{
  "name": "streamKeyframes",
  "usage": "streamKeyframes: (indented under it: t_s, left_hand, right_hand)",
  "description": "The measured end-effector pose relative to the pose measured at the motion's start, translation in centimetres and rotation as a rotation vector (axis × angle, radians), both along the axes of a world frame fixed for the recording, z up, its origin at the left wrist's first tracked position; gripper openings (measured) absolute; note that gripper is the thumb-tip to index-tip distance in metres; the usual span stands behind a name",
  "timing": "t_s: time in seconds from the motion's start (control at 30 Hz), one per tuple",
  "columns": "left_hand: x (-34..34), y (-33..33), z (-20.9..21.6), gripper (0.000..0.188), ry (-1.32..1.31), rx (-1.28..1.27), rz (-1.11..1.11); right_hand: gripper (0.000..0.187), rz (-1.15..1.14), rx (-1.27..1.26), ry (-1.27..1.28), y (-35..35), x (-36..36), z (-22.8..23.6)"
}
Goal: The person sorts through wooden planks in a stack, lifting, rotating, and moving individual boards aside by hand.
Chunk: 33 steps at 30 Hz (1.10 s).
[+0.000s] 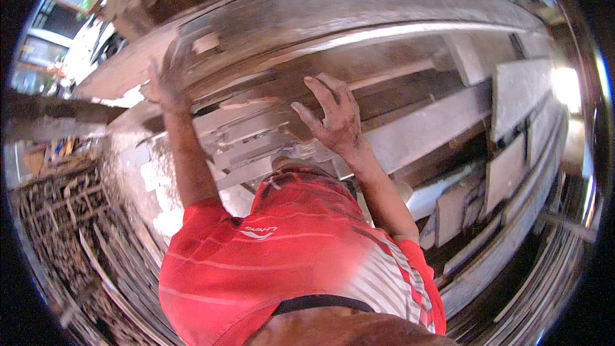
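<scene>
My left hand is stretched out at the left end of a long, wide wooden board. It is blurred, but its thumb and fingers look apart with nothing seen between them. Whether it touches the board I cannot tell. Just right of its fingertips lies a small pale patch or piece of wood. My right hand hovers open over the planks in the middle, fingers spread and bent, holding nothing. Below it a grey plank slants up to the right.
Flat boards and shorter pieces are stacked at the right. A dark beam juts in from the left. Long thin strips and stacked stick ends fill the lower left. Bright light enters at the far right.
</scene>
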<state>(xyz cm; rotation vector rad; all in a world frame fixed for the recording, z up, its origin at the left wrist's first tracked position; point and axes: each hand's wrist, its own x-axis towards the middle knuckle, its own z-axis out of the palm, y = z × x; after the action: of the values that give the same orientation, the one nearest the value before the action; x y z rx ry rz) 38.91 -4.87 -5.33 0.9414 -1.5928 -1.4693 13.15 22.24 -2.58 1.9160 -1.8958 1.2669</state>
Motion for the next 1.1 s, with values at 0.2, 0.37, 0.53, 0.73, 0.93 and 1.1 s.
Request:
streamKeyframes:
  t_s: [0.2, 0.37, 0.53, 0.73, 0.93, 1.1]
  left_hand:
    - [-2.7, -0.6, 1.1, 0.057, 0.665, 0.329, 0.152]
    - [-3.3, -2.6, 1.4, 0.054, 0.343, 0.32, 0.046]
    - [-4.0, -3.0, 1.8, 0.052, 0.627, 0.441, -0.162]
    - [-3.4, -6.0, -2.3, 0.062, 0.899, 0.539, -0.21]
    - [-5.4, -6.3, -0.6, 0.058, 0.733, 0.377, -0.075]
    - [-4.6, -9.5, -2.9, 0.05, 0.88, 0.167, -0.14]
  right_hand:
    - [0.058, -0.032, 0.002, 0.015, -2.1, 2.5, -0.8]
    - [0.064, -0.051, -0.039, 0.228, -6.0, 1.9, 2.5]
    - [0.066, -0.001, 0.146, 0.391, -8.9, 1.7, 2.1]
    - [0.069, -0.007, 0.068, 0.492, -9.9, 1.7, 1.2]
    - [0.052, 0.0, 0.23, 0.468, -10.8, 4.5, 0.9]
    - [0.053, -0.013, 0.117, 0.427, -13.6, 5.5, -0.7]
